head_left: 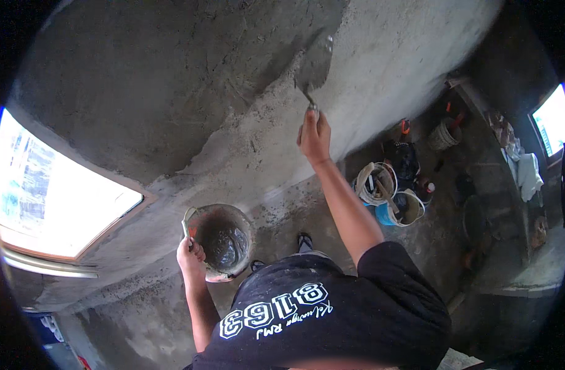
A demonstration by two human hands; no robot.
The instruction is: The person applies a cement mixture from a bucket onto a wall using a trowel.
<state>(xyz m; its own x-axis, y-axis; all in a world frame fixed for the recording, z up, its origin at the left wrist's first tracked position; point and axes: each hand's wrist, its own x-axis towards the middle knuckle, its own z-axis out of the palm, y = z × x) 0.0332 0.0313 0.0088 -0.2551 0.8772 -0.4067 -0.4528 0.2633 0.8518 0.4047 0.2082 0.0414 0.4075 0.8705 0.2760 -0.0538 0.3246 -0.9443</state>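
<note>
My right hand (314, 137) is raised and grips the handle of a steel trowel (315, 63). The trowel's blade lies flat against the wall (171, 80), at the edge between dark wet plaster on the left and paler grey plaster on the right. My left hand (190, 251) holds a small round bucket (222, 237) by its rim, down at waist height. Dark wet mortar fills the bottom of the bucket. My feet show on the floor below it.
A bright window opening (54, 197) sits low in the wall at left. On the concrete floor at right stand several buckets (376, 183), a woven basket (442, 134) and dark bags. A second bright opening (552, 120) is at the far right, with cloths heaped beside it.
</note>
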